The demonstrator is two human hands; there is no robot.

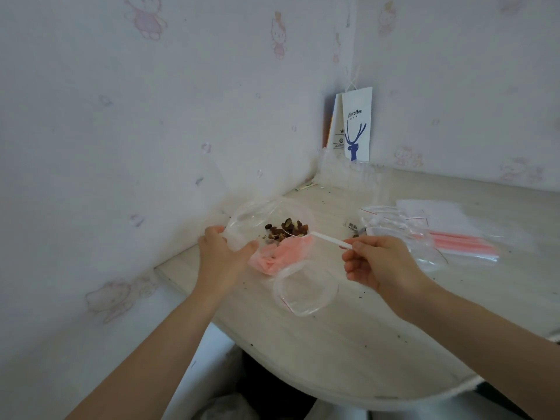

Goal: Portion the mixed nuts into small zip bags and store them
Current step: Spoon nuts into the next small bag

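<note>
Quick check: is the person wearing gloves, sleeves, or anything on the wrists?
No. The left hand and right hand are ungloved, with no rings, watch or bands visible. Both are bare from wrist to the frame's edge, and no sleeve shows.

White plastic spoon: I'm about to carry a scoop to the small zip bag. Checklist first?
1. Right hand pinches the white plastic spoon by its handle: ok.
2. Spoon bowl among the brown mixed nuts: ok.
3. Spoon load: cannot tell.
4. Left hand grips the large clear plastic bag, mouth open: ok.
5. Small clear red-striped zip bag on the pale table, mouth gaping: ok.
6. Small bag steadied: not ok, no hand touches it.
</note>
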